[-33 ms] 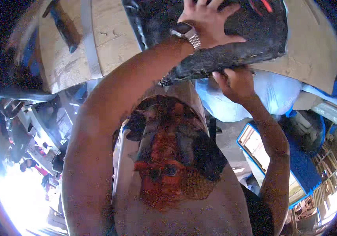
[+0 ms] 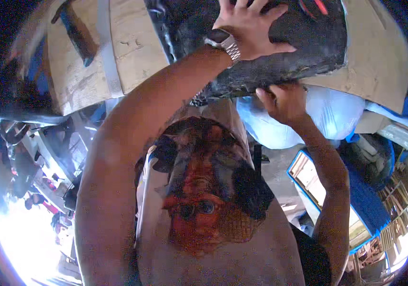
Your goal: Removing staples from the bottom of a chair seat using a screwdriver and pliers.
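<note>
A black padded piece [image 2: 309, 45] with a rough, fibrous near edge lies on the wooden work table [image 2: 137, 52]. My left hand [image 2: 249, 28], with a metal-band watch on its wrist, lies on its top with the fingers spread wide. Below that near edge, my right hand [image 2: 287, 102] has its fingers curled up against the rim, with the thumb pointing left. The rim seems to be pinched there, though the fingertips are partly hidden.
A hammer [image 2: 77, 35] lies on the table at the far left, beside a grey strip [image 2: 106, 47]. A red-handled tool [image 2: 316, 7] rests on the black piece. Pale blue plastic wrapping [image 2: 328, 114] bulges under the table edge. A blue-edged panel [image 2: 309, 176] leans at the right.
Both hands keep their places, with only a very slight shift of the left hand and arm to the left.
</note>
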`<action>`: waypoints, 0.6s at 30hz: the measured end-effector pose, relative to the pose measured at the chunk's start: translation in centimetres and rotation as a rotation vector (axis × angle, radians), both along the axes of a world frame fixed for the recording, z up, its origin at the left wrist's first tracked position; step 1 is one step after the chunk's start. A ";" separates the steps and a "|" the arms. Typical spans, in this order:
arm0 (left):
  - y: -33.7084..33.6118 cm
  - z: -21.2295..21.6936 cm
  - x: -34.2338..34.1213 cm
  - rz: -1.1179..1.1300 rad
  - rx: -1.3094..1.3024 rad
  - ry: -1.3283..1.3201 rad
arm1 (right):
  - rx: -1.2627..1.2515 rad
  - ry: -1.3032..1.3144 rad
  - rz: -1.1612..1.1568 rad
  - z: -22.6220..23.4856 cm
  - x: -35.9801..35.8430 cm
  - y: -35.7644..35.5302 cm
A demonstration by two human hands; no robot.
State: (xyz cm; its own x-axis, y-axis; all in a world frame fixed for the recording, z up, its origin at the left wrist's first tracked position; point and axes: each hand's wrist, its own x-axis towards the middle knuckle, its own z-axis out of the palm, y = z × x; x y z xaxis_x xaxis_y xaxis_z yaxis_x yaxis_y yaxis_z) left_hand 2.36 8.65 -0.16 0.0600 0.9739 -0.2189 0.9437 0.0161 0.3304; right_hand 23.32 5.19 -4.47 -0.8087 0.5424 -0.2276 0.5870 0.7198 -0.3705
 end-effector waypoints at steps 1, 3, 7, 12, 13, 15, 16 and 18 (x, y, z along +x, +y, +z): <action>0.2 0.0 0.1 -0.012 -0.017 0.021 | -0.108 -0.127 -0.012 -0.3 0.0 0.5; 0.9 0.3 0.8 -0.029 -0.032 0.012 | 0.056 0.139 0.022 -1.9 1.0 0.6; 0.9 -0.2 1.5 -0.017 -0.010 -0.001 | 0.214 0.451 0.058 -3.2 2.1 0.9; -0.6 -2.5 2.7 0.072 0.178 0.338 | 0.122 0.101 -0.028 -0.3 0.6 0.2; 0.5 -0.6 1.0 0.013 0.014 0.028 | 0.068 0.060 -0.087 1.0 -0.2 -0.4; -0.3 -0.8 1.9 0.005 0.076 0.142 | 0.057 0.006 -0.124 3.4 -1.3 -0.8; -0.6 -1.0 2.1 0.019 0.136 0.251 | 0.043 -0.052 -0.142 4.2 -1.8 -0.9; -0.6 -1.4 1.6 0.003 0.188 0.194 | 0.144 -0.047 -0.144 4.2 -2.2 -1.7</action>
State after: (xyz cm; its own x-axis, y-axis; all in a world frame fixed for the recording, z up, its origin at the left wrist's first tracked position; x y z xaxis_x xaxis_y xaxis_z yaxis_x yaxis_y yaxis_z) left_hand 4.00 8.00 -1.58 0.0312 0.9987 -0.0410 0.9898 -0.0252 0.1404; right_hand 21.13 3.50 -0.24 -0.7110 0.6811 -0.1748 0.7017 0.6711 -0.2392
